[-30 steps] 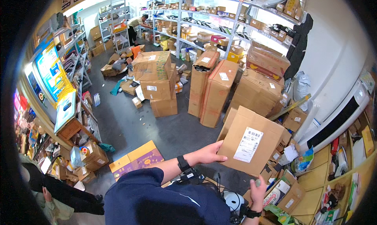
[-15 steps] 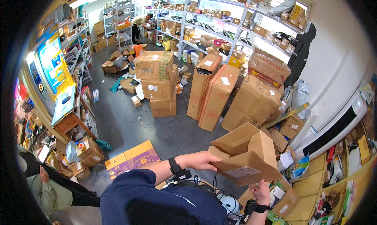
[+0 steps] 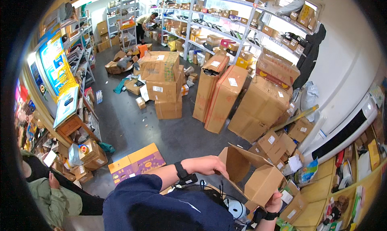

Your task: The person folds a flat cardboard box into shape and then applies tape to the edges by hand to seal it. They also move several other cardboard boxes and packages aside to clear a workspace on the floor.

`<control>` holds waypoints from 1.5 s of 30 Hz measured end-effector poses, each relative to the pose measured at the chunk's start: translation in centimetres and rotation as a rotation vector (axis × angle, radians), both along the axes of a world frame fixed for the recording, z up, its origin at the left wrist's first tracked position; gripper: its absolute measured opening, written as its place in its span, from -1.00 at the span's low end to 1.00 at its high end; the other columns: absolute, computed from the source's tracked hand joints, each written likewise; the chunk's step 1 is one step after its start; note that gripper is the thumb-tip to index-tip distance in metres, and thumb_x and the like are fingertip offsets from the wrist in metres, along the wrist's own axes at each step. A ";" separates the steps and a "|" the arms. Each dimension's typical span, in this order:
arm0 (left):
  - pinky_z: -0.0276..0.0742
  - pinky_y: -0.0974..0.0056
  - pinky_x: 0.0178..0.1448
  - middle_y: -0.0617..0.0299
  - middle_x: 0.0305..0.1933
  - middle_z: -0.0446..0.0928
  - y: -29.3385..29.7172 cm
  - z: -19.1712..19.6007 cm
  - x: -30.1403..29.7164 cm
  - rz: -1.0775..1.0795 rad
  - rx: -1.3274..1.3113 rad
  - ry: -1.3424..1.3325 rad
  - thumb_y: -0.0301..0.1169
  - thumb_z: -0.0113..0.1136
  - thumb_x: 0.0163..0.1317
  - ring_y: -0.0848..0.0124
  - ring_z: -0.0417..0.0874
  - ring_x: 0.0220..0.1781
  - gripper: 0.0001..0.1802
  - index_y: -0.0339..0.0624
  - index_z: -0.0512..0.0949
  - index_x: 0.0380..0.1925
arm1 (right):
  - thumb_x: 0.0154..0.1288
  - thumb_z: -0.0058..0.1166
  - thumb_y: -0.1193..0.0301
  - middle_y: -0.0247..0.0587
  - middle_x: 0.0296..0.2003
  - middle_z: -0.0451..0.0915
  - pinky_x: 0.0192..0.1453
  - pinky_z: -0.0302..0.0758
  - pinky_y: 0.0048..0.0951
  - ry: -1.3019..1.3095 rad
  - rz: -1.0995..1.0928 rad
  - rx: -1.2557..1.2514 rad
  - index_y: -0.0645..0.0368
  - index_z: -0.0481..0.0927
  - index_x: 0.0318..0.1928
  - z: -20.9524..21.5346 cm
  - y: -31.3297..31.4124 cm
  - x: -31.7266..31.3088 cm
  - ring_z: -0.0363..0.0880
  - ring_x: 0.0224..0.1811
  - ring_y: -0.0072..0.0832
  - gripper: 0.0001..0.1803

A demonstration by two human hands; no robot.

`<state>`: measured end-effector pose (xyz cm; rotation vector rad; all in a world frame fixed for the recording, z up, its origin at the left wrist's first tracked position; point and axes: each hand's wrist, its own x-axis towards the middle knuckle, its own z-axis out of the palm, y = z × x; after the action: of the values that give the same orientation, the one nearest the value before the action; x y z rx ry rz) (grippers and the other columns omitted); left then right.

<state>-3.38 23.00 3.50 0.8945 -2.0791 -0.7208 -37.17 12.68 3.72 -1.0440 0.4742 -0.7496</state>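
Before me hangs an open, otherwise plain brown cardboard box [image 3: 264, 184], tilted, with its flaps raised and its inside partly visible. My left hand [image 3: 209, 165] reaches in from the left, its fingers closed on the near left edge of the box. At the lower right corner my right hand [image 3: 274, 202] grips the cardboard, thumb on the outside; some of its fingers are hidden behind the box. Both of my wrists carry black bands. Below the box, a white round object [image 3: 237, 209] and black cables lie close to my body.
A flattened purple and yellow carton [image 3: 139, 162] lies on the floor to the left. Ahead stand stacked boxes [image 3: 163, 90] and tall cartons [image 3: 225, 100]. Parcel shelves [image 3: 213, 27] line the back. A person in green [image 3: 60, 198] is at lower left; another person [image 3: 143, 25] bends far back.
The box has turned and tipped, so its labelled side no longer shows and its opening faces more toward me. My left hand has shifted slightly along its edge; the right hand moved slightly right.
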 end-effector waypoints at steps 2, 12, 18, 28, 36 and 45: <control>0.51 0.15 -0.10 0.11 -0.28 0.63 -0.1 -0.6 0.0 0.040 -0.131 -0.028 -0.59 0.17 0.01 0.10 0.62 -0.20 -0.66 -0.11 0.65 -0.17 | 0.00 0.28 -0.22 -0.16 0.13 0.47 0.16 0.48 -0.24 -0.025 -0.002 -0.008 0.32 0.25 0.28 -0.2 0.8 0.5 0.49 0.13 -0.33 0.06; 0.37 0.19 0.30 0.04 0.19 0.46 -1.0 -0.2 -1.6 -0.200 0.520 0.277 -0.42 0.32 0.10 0.27 0.49 0.22 -0.06 -0.09 0.00 0.43 | -0.09 0.51 0.09 -0.29 -0.21 0.62 -0.20 0.51 -0.49 0.432 -0.064 -0.142 0.31 0.51 -0.03 0.9 0.0 2.2 0.59 -0.25 -0.52 -0.28; 0.41 0.21 0.21 0.07 0.23 0.42 -3.0 -4.0 -4.0 -0.169 0.900 0.721 -0.11 0.26 0.23 0.38 0.48 0.16 -0.11 -0.28 0.02 0.38 | -0.10 0.51 0.10 -0.37 -0.33 0.61 -0.43 0.45 -0.61 0.329 -0.025 -0.113 0.25 0.51 -0.06 1.7 1.6 4.1 0.56 -0.41 -0.62 -0.32; 0.51 0.34 0.01 0.22 -0.11 0.59 -3.3 -1.7 -5.0 0.315 0.713 0.670 -0.43 0.43 0.03 0.47 0.55 -0.06 -0.49 -0.33 0.48 -0.01 | -0.02 0.33 0.48 -0.13 -0.20 0.61 -0.14 0.53 -0.40 0.742 -0.460 -0.563 0.34 0.45 -0.07 -1.2 -0.3 4.1 0.59 -0.23 -0.40 -0.52; 0.50 0.30 -0.09 0.18 -0.20 0.61 -2.6 -0.9 -5.3 0.571 0.314 0.426 -0.29 0.29 0.21 0.47 0.58 -0.18 -0.60 -0.22 0.47 -0.01 | 0.00 0.40 0.36 -0.08 -0.30 0.64 -0.12 0.49 -0.39 0.936 -0.559 -0.555 0.37 0.50 -0.21 -3.5 -0.7 3.9 0.56 -0.23 -0.42 -0.56; 0.52 0.26 -0.16 0.07 -0.29 0.62 -2.3 0.0 -5.2 0.496 0.428 0.273 -0.27 0.20 0.28 0.36 0.65 -0.26 -0.63 -0.13 0.44 0.04 | -0.11 0.45 0.24 0.00 -0.03 0.57 0.12 0.42 -0.24 0.972 -0.816 -0.841 0.27 0.50 -0.02 -1.7 0.6 2.0 0.53 0.00 -0.12 -0.36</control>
<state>-8.54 20.71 3.54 1.3958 -1.4007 -0.9625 -35.12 13.31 2.00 -2.0535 1.5662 -1.1704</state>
